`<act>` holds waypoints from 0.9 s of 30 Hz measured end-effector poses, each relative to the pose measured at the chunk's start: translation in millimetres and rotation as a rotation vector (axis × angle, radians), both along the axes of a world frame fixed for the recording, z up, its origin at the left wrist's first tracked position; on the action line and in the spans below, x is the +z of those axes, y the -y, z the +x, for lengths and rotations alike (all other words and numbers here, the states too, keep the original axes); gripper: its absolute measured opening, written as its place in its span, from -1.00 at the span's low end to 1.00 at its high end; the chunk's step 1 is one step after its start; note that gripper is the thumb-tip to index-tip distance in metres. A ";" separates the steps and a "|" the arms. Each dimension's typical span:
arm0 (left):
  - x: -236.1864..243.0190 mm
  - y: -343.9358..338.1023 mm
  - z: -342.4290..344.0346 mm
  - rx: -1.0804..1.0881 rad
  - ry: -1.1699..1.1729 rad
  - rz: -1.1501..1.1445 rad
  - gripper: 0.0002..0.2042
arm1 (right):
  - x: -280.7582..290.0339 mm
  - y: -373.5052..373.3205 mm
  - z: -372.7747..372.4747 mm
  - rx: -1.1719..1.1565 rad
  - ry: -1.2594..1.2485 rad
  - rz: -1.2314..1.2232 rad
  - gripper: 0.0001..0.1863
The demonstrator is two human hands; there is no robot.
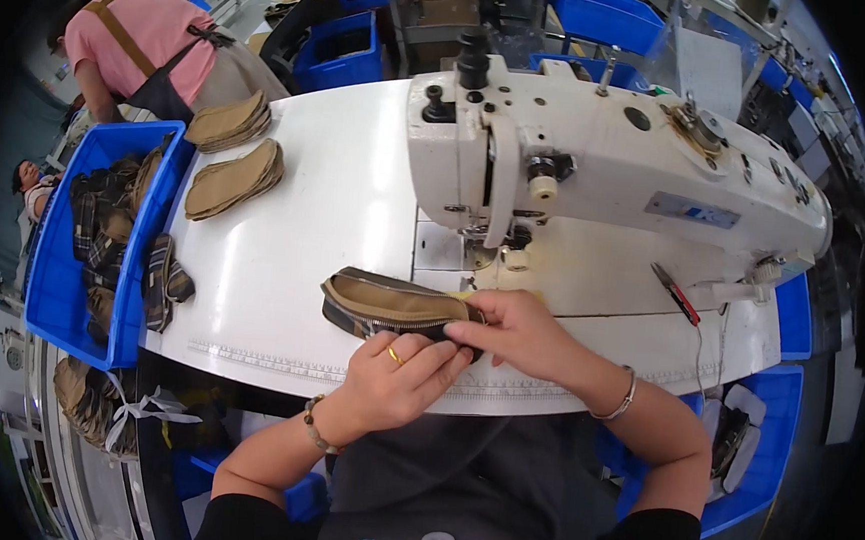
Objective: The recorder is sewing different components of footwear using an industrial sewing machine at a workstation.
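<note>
An open dark pouch [385,297] with khaki lining and a metal zipper lies on the white sewing table [287,200], just in front of the needle area. My left hand [400,378], with a yellow ring, grips its near side with curled fingers. My right hand [518,331] holds the pouch's right end between thumb and fingers; the fingertips behind it are partly hidden. The white sewing machine [610,172] stands behind both hands. Red-handled thread snips [675,292] lie to the right of my right hand.
At the left are khaki fabric stacks [233,181], a blue bin [46,273] of plaid pieces and a loose plaid piece [161,281]. Blue bins [781,455] sit at the right and behind. A co-worker in pink [168,41] bends at the back left; another person [32,187] is farther left.
</note>
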State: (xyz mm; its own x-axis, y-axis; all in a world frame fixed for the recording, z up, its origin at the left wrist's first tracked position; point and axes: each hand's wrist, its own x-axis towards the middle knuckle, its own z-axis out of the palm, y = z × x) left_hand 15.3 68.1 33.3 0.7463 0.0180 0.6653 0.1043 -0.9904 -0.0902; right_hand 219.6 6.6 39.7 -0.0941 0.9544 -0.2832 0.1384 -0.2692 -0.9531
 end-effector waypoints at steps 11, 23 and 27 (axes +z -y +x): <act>-5.9 20.2 -36.2 0.015 0.033 -0.240 -0.82 | 13.2 233.0 55.5 -0.904 -0.048 0.304 -0.75; 9.1 -57.6 -87.1 0.441 0.054 -0.192 -0.78 | 5.8 340.8 98.9 -1.317 1.009 -0.028 -0.55; 15.3 -112.8 -74.0 0.510 0.111 -0.273 -0.84 | 15.9 234.6 89.4 -0.881 1.054 0.183 -0.73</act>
State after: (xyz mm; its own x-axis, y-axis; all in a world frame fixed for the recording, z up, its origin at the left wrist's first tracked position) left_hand -58.7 180.9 48.5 0.5244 0.5383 0.6597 0.5678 -0.7985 0.2001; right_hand 309.0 -228.0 55.6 0.7308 0.6173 0.2914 0.6591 -0.5270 -0.5366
